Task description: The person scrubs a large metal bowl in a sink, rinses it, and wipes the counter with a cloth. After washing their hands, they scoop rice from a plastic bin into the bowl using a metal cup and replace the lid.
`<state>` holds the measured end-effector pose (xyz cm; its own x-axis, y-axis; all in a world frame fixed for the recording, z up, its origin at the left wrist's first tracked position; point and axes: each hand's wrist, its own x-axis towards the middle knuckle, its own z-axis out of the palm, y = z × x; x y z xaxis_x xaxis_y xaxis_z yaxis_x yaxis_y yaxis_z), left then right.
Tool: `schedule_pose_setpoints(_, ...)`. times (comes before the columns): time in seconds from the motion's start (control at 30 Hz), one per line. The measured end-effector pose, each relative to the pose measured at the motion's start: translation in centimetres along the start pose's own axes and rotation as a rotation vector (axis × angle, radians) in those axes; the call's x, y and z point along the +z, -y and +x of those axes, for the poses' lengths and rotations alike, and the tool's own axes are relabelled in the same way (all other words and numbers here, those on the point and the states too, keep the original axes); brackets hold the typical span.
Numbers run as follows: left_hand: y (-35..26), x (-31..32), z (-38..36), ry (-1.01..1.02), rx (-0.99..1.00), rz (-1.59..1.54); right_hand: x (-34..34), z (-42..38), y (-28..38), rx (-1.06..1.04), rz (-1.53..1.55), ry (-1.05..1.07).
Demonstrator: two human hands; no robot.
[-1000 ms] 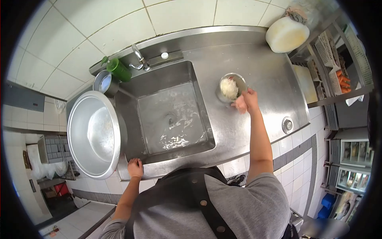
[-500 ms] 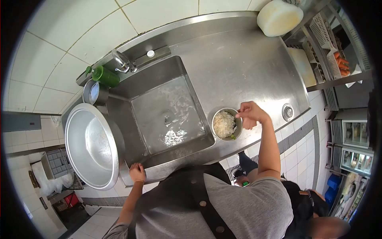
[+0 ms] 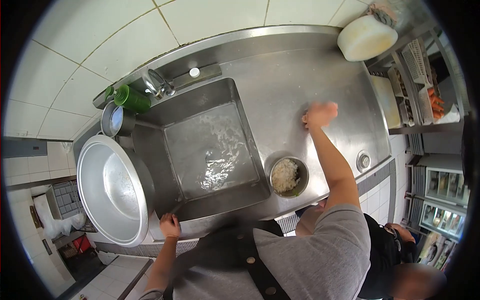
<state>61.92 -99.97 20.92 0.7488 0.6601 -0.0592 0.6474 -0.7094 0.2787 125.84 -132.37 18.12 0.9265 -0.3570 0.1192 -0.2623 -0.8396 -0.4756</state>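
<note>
My right hand [image 3: 320, 115] is over the steel counter [image 3: 280, 100], beyond the bowl; it is smeared by motion and its fingers point down at the surface. Whether anything is between them I cannot make out. A round metal bowl [image 3: 303, 171] stands beside the sink, with white rice [image 3: 285, 176] and a bit of green in it. My left hand [image 3: 170, 225] is closed over the front edge of the sink [image 3: 200, 212], near a large metal basin [image 3: 112, 187]. Shallow water covers part of the sink's floor.
A faucet [image 3: 159, 85], a green pump bottle [image 3: 131, 98] and a small pot [image 3: 119, 120] line the sink's back left. A white round block [image 3: 367, 39] sits at the counter's far right. Shelves hold carrots [image 3: 436, 104]. Another person [image 3: 385, 245] is close on my right.
My right hand has left the bowl's rim and moved away from me over the counter. The whole view has shifted slightly. My left hand stays at the sink's edge.
</note>
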Motion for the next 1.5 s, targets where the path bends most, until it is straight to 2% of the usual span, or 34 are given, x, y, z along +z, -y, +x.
schedule_pose_setpoints(0.07, -0.4, -0.3, 0.2, 0.012, -0.01, -0.005, 2.2, 2.8, 2.6, -0.189, 0.184, -0.17)
schedule_pose_setpoints(0.13, -0.3, -0.1, 0.4, 0.025, -0.01, -0.005, 3.7, 3.6, 6.8, -0.356, 0.033, -0.311)
schedule_pose_setpoints(0.17, 0.0, 0.3, 0.3, -0.001, -0.004, -0.002, 5.0, 3.6, 9.3, -0.289, 0.307, -0.119)
schedule_pose_setpoints(0.2, 0.3, 0.4, 0.2, -0.024, 0.003, 0.002, 5.2, 1.9, 11.9, -0.305, 0.454, 0.037)
schedule_pose_setpoints(0.23, 0.3, 0.3, 0.3, -0.021, 0.002, 0.004, 5.3, 0.2, 14.5, -0.296, 0.597, 0.194)
schedule_pose_setpoints(0.27, 0.3, 0.2, 0.4, -0.001, -0.003, -0.007, 4.6, -2.4, 17.4, -0.381, 0.619, 0.312)
schedule_pose_setpoints(0.33, 0.1, 0.0, 0.3, 0.016, -0.012, -0.02, 10.0, -5.6, 18.3, -1.023, 0.499, -0.027)
schedule_pose_setpoints(0.4, -0.2, -0.1, 0.2, 0.031, -0.027, -0.011, 6.2, -9.6, 18.6, -1.21, 0.449, 0.307)
schedule_pose_setpoints(0.43, -0.1, 0.0, 0.0, 0.028, -0.035, -0.014, 5.7, -10.3, 18.0, -1.219, 0.449, 0.311)
schedule_pose_setpoints(0.47, 0.2, 0.1, -0.1, 0.04, -0.029, 0.01, 5.5, -10.7, 17.5, -0.937, 0.729, 0.872)
schedule_pose_setpoints(0.5, 0.4, 0.2, -0.1, 0.05, -0.025, 0.031, 5.4, -10.7, 17.2, -0.567, 0.964, 1.406)
schedule_pose_setpoints(0.57, 0.7, 0.4, 0.0, 0.04, -0.024, 0.015, 2.6, -7.6, 16.4, -0.559, 0.91, 1.148)
schedule_pose_setpoints(0.6, 0.7, 0.5, 0.1, 0.034, -0.008, 0.009, -1.2, -5.6, 17.5, -0.213, 0.864, 1.116)
schedule_pose_setpoints(0.63, 0.6, 0.5, 0.3, 0.017, -0.008, -0.022, -2.7, -3.1, 17.3, -0.229, 0.998, 0.946)
schedule_pose_setpoints(0.67, 0.2, 0.2, 0.5, 0.013, -0.014, -0.026, 0.0, 1.7, 14.4, -0.213, 0.996, 0.821)
schedule_pose_setpoints(0.7, -0.2, -0.3, 0.7, 0.038, -0.027, -0.019, -1.7, 4.6, 13.7, -0.142, 1.086, 0.8)
schedule_pose_setpoints(0.73, -0.4, -0.5, 0.9, 0.061, -0.037, -0.013, -0.6, 8.3, 12.0, -0.147, 1.132, 0.61)
schedule_pose_setpoints(0.8, -0.3, -0.4, 0.9, 0.059, -0.034, -0.02, -0.6, 12.9, 10.6, -0.059, 1.209, 0.426)
schedule_pose_setpoints(0.83, -0.2, -0.4, 0.9, 0.063, -0.03, -0.025, 0.6, 15.5, 8.8, -0.063, 1.215, 0.429)
schedule_pose_setpoints(0.9, -0.3, -0.7, 1.1, 0.062, -0.035, -0.018, 5.2, 19.0, 5.1, 0.147, 1.223, 0.253)
schedule_pose_setpoints(0.93, -0.4, -0.7, 1.2, 0.066, -0.036, -0.014, 6.7, 18.8, 5.7, 0.145, 1.225, 0.26)
schedule_pose_setpoints(0.97, -0.4, -0.7, 1.2, 0.064, -0.041, -0.013, 7.5, 18.0, 7.2, 0.131, 0.885, 0.205)
schedule_pose_setpoints(1.03, -0.3, -0.6, 1.1, 0.071, -0.043, -0.039, 7.9, 15.6, 11.2, 0.111, 0.555, 0.134)
schedule_pose_setpoints(1.1, -0.5, -0.7, 1.1, 0.07, -0.041, -0.023, 7.6, 12.9, 16.4, -0.035, 0.487, 0.15)
schedule_pose_setpoints(1.13, -0.5, -0.8, 1.2, 0.06, -0.035, -0.007, 9.7, 12.9, 17.5, -0.18, 0.412, 0.175)
schedule_pose_setpoints(1.2, -0.3, -0.6, 1.1, 0.065, -0.037, -0.017, 13.5, 9.6, 19.2, -0.375, 0.303, -0.219)
schedule_pose_setpoints(1.27, -0.2, -0.5, 1.1, 0.063, -0.032, -0.029, 11.7, 2.9, 22.0, -0.435, 0.491, -0.094)
schedule_pose_setpoints(1.3, -0.2, -0.6, 1.1, 0.074, -0.049, -0.031, 12.3, 0.3, 23.0, -0.58, 0.556, -0.105)
schedule_pose_setpoints(1.37, -0.5, -0.6, 0.8, 0.082, -0.067, -0.035, 9.5, -5.7, 24.6, -0.579, 0.526, 0.338)
schedule_pose_setpoints(1.43, -0.4, -0.7, 0.9, 0.066, -0.034, 0.002, 10.0, -9.7, 22.8, -0.947, 0.665, 0.229)
schedule_pose_setpoints(1.5, 0.1, -0.2, 0.7, 0.039, -0.037, 0.005, 8.8, -12.0, 21.0, -1.017, 0.61, 0.608)
